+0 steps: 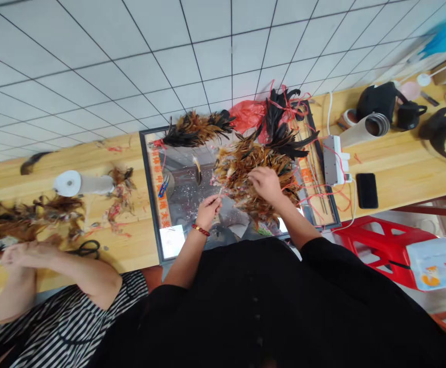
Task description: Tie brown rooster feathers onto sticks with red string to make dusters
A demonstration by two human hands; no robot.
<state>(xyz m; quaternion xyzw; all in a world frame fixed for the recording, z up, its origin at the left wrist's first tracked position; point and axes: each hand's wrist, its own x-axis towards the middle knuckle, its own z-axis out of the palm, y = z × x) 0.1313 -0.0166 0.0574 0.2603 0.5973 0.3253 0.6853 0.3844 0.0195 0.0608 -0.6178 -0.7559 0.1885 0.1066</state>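
My left hand (209,210), with a red bead bracelet at the wrist, is closed in a pinch. A thin pale quill-like piece (220,192) sticks up from its fingertips. To its right, a large heap of brown and golden feathers (238,168) lies on a black-framed glass panel (154,204). My right hand (266,184) is over the heap, its fingers bent and drawn together at the feathers; the fingertips are partly blurred. A single loose feather (197,171) lies on the glass. Blue thread snips (163,187) rest near the panel's left side.
Behind the heap lie a tied feather bundle (195,129), a red plastic bag (248,113) and black feathers (274,112). At right are a power strip (333,159) and a phone (367,190). A co-worker's hands (31,254) handle feathers at left, near black scissors (87,249) and a white roll (69,183).
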